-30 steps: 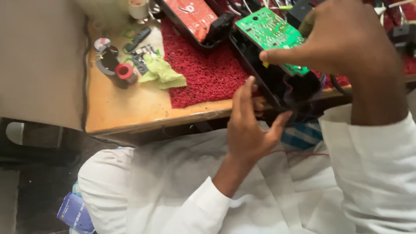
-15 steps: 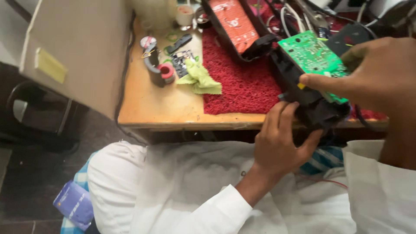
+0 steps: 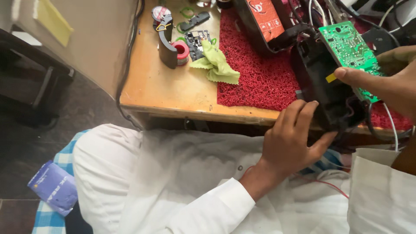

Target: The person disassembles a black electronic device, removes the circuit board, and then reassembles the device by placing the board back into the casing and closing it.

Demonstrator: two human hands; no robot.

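Note:
A black plastic casing [image 3: 329, 91] with a green circuit board [image 3: 351, 50] fixed on it hangs over the front edge of the wooden table [image 3: 173, 93]. My left hand [image 3: 292, 141] grips the casing's lower near end from below. My right hand [image 3: 383, 80] holds the casing's right side, its thumb pressing on the board's edge beside a small yellow part. White and red wires run from the casing toward my lap. A second black device with a red-orange face [image 3: 264, 19] lies on the red mat [image 3: 260, 73] just behind.
On the table's left part lie a yellow-green cloth [image 3: 216, 67], a red solder spool [image 3: 181, 51], a black tool [image 3: 167, 41] and small black parts. A beige panel [image 3: 82, 43] stands left of the table. A blue packet [image 3: 54, 186] lies on checked cloth by my knee.
The view has shifted left and downward, so the table and casing sit further right. Both hands keep their hold on the casing, and my left hand's fingers have closed more around its lower end.

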